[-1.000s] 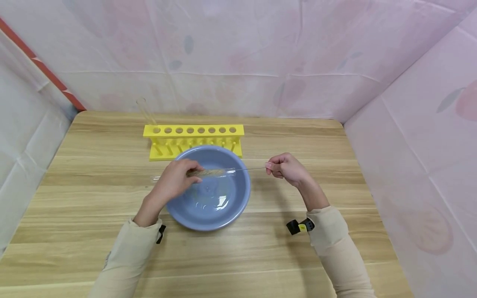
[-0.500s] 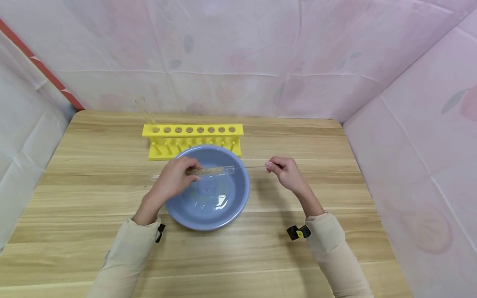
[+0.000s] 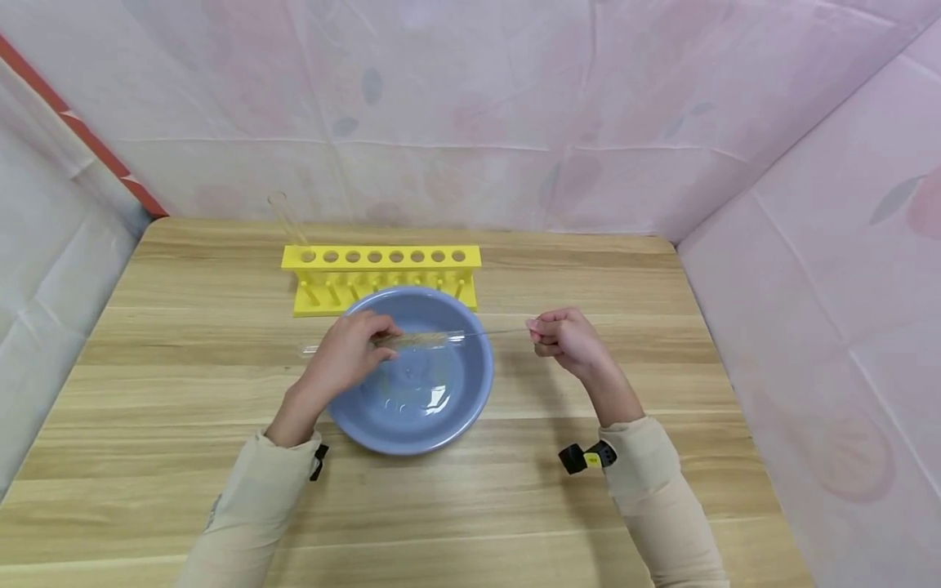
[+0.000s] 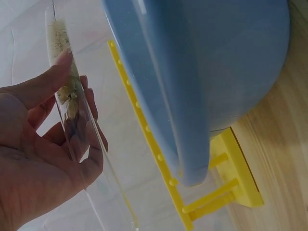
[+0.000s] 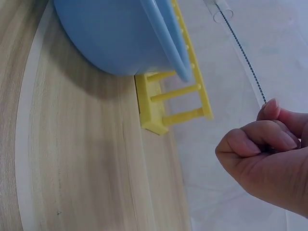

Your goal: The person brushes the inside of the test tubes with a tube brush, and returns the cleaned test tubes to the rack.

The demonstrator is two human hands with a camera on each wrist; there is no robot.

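Note:
My left hand (image 3: 344,353) grips a clear glass test tube (image 4: 91,192) that lies nearly level above the blue basin (image 3: 412,441). Inside the tube sits the pale bristle head of a test tube brush (image 4: 59,38), partly covered by the thumb in the left wrist view. The brush's thin twisted wire (image 5: 243,53) comes out of the tube's mouth toward the right. My right hand (image 3: 569,341) pinches the far end of that wire between thumb and finger, to the right of the basin. Water with bright reflections shows in the basin.
Behind the basin stands a yellow test tube rack (image 3: 382,258), partly hidden by it. Another clear test tube (image 3: 288,219) leans in the rack's leftmost hole. The wooden table (image 3: 470,523) meets patterned sheeting (image 3: 470,98) at the back and right.
The right hand dips and rises slightly and its fingers shift on the wire. The left hand holds the tube in nearly the same place, and the brush head stays inside it.

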